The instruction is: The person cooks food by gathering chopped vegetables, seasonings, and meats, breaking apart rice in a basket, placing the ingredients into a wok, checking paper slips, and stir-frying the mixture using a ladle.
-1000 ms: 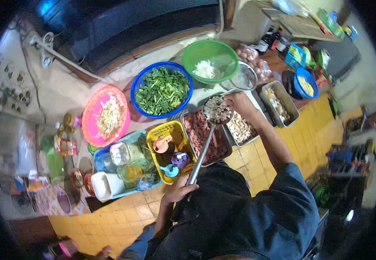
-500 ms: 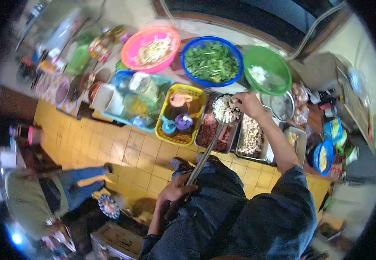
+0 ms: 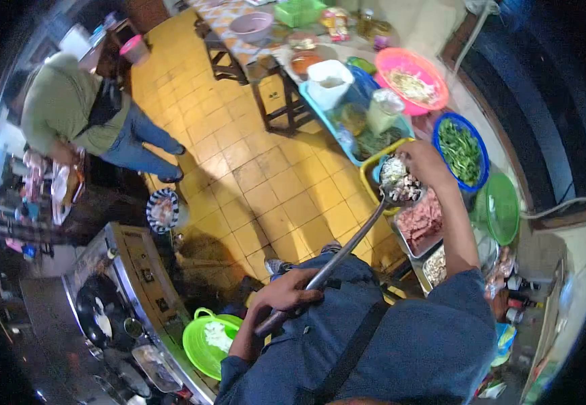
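Note:
My left hand (image 3: 287,295) is closed around the handle of a long metal ladle (image 3: 351,248), held in front of my body. The ladle's round bowl carries chopped food (image 3: 401,182), with white shreds on one side and pale and dark pieces on the other. At the bowl, my right hand (image 3: 426,164) has its fingers curled together at the food's edge; whatever they pinch is hidden. The bowl hangs over the yellow basket (image 3: 368,177). Beside it sits a metal tray of pinkish chopped meat (image 3: 420,221), and a tray of pale chopped pieces (image 3: 436,266) lies partly under my right arm.
Along the table stand a blue basin of greens (image 3: 459,152), a green bowl (image 3: 502,209) and a pink basin (image 3: 411,77). A stove with a black wok (image 3: 97,307) and a lime-green basket (image 3: 202,344) are at lower left. Another person (image 3: 70,108) stands at upper left.
My view has swung toward the stove. The filled ladle has moved left along the table, from the meat tray to the yellow basket, with my right hand staying at its bowl.

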`<state>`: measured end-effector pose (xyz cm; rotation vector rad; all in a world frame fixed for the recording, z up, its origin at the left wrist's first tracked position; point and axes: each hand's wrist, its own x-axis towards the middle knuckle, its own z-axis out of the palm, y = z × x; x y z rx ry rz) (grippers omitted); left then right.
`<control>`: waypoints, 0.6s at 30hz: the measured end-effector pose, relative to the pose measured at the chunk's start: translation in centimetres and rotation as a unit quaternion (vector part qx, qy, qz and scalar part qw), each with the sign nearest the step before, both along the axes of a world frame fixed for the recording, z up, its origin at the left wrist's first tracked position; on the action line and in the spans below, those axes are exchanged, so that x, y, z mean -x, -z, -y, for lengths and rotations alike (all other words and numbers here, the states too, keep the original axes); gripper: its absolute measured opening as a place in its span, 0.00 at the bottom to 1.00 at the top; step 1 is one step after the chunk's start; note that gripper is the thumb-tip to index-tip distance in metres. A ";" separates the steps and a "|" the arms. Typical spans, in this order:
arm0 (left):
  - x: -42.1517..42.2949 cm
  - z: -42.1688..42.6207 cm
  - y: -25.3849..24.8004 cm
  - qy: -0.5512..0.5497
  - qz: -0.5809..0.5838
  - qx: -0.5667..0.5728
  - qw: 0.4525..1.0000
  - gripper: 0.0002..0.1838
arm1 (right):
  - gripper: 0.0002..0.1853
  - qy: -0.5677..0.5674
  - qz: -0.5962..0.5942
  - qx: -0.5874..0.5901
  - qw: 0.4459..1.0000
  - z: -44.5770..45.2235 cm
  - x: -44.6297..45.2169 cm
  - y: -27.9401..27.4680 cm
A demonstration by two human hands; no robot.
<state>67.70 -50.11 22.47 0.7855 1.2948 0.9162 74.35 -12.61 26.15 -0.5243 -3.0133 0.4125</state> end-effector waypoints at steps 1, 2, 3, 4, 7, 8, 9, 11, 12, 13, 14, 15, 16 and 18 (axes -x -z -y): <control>0.4 1.4 0.7 -0.011 0.000 -0.008 1.000 0.27 | 0.12 -0.025 -0.019 -0.038 0.999 0.6 0.8 -0.5; 0.8 2.8 1.9 -0.032 -0.013 -0.043 0.998 0.27 | 0.12 -0.031 -0.017 -0.045 0.998 1.3 2.1 -0.9; 1.2 3.3 1.0 -0.048 -0.025 -0.074 0.996 0.27 | 0.11 -0.038 0.026 -0.049 0.998 1.3 3.3 -1.3; 2.0 4.4 -0.3 -0.045 0.049 0.008 0.998 0.27 | 0.12 -0.043 0.069 -0.054 0.995 1.8 4.2 -1.5; 3.7 7.0 0.0 -0.080 0.033 0.025 0.996 0.25 | 0.11 -0.082 -0.016 -0.018 0.996 4.9 6.5 -1.6; 4.0 7.9 0.5 -0.099 0.016 0.009 0.995 0.25 | 0.12 -0.085 0.026 0.010 0.996 5.9 7.7 -2.0; 4.4 8.9 0.7 -0.105 0.014 0.009 0.994 0.25 | 0.12 -0.092 0.024 0.009 0.995 6.9 8.7 -2.1; 5.0 10.9 0.4 -0.158 0.083 0.030 0.983 0.22 | 0.14 -0.091 -0.036 -0.003 0.995 9.1 10.8 -2.0; 5.2 12.0 0.6 -0.176 0.081 0.029 0.981 0.22 | 0.15 -0.090 -0.067 -0.020 0.993 9.9 12.1 -1.8; 5.3 13.2 1.2 -0.208 0.101 0.009 0.973 0.17 | 0.16 -0.094 -0.098 -0.037 0.990 10.5 13.6 -1.6; 5.4 14.4 1.8 -0.245 0.120 -0.012 0.962 0.14 | 0.16 -0.087 -0.139 -0.024 0.986 11.8 15.2 -1.7; 5.5 15.6 2.4 -0.276 0.118 -0.014 0.954 0.14 | 0.17 -0.083 -0.177 -0.007 0.981 13.5 16.8 -1.8; 5.7 16.8 3.0 -0.302 0.158 -0.022 0.940 0.12 | 0.19 -0.122 -0.217 -0.065 0.966 15.6 18.4 -2.2; 6.3 18.8 3.4 -0.369 0.204 -0.047 0.905 0.10 | 0.18 -0.126 -0.221 0.044 0.966 20.0 22.0 -1.5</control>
